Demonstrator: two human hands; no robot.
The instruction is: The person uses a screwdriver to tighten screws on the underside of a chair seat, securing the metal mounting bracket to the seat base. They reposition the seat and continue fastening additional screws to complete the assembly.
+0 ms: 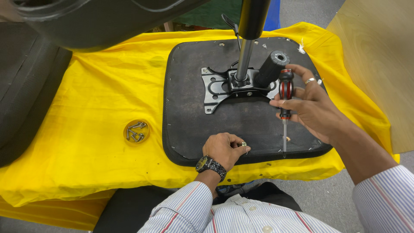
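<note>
Closest in, striped shirt sleeves frame the bottom edge, and the left hand (224, 149), a dark wristwatch (210, 166) on its wrist, rests on the near edge of the upturned seat base (194, 112), its fingers (239, 142) curled together and pinching a small silver screw (244, 144). Just to the right, the right hand (312, 105) has its fingers wrapped round the red-and-black handle of a screwdriver (284, 108), held upright with the shaft pointing down, the tip close to the near edge of the seat base; a ring (309, 80) shows on one finger. A small brass-coloured fitting (288, 138) sits on the base right beside the shaft. Off to the left, well apart from both hands, a round little dish of screws (136, 131) lies on the yellow cloth (95, 112) that covers the counter. Further out, in the middle of the seat base, the black metal mounting plate (220, 88) carries the gas-lift column (246, 47) rising up and out of view, with a black cylindrical knob (271, 68) angled beside it, near the screwdriver handle. At far left, a dark padded chair part (30, 86) lies alongside the cloth.
</note>
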